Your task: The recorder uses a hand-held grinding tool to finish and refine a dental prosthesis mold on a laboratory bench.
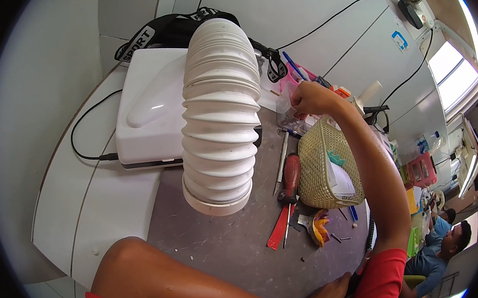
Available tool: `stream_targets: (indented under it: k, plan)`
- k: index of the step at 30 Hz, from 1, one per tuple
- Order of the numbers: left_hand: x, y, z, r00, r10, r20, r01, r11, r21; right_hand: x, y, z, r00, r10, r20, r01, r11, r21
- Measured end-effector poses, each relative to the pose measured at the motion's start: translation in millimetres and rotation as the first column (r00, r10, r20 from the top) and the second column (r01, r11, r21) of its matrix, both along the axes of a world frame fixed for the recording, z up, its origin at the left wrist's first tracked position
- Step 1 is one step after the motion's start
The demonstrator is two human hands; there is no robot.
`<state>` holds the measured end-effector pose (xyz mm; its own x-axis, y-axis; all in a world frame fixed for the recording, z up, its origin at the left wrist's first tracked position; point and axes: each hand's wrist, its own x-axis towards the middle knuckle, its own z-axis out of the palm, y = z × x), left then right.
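My right hand reaches to the far side of the desk, its fingers curled down at a small clear plastic box. What those fingers hold, if anything, is hidden. My left forearm bends across the near edge, and my left hand rests low by my right sleeve, beside something dark; its fingers are mostly hidden. Below my right forearm stands a cream woven plastic basket with papers and a teal piece inside. To the basket's left lie a red-handled screwdriver and a slim metal craft knife.
A white ribbed hose arches over the desk in front of a white machine with a black cable. Near the basket lie a red strip, an orange-yellow shell-like piece and screws. People sit far right.
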<state>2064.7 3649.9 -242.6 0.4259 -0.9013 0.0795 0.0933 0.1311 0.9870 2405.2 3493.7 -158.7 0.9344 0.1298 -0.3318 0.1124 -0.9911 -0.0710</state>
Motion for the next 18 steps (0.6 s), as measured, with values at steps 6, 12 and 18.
stream_targets:
  k: [6,12,18]
  plan:
    - [0.4,-7.5,-4.5,1.0,0.007,-0.007,-0.007,1.0,-0.026,-1.8,-13.7,-6.2,0.999,-0.038,0.004,0.038,0.999,-0.038]
    - [2.1,0.7,4.0,0.999,0.027,-0.02,-0.027,1.0,0.0,-5.6,5.8,3.6,0.997,-0.014,0.073,0.008,0.996,0.089]
    - [6.6,2.5,6.3,0.998,-0.002,-0.06,0.0,0.999,-0.033,-2.1,2.6,-2.6,1.0,-0.013,0.027,0.011,0.997,0.074]
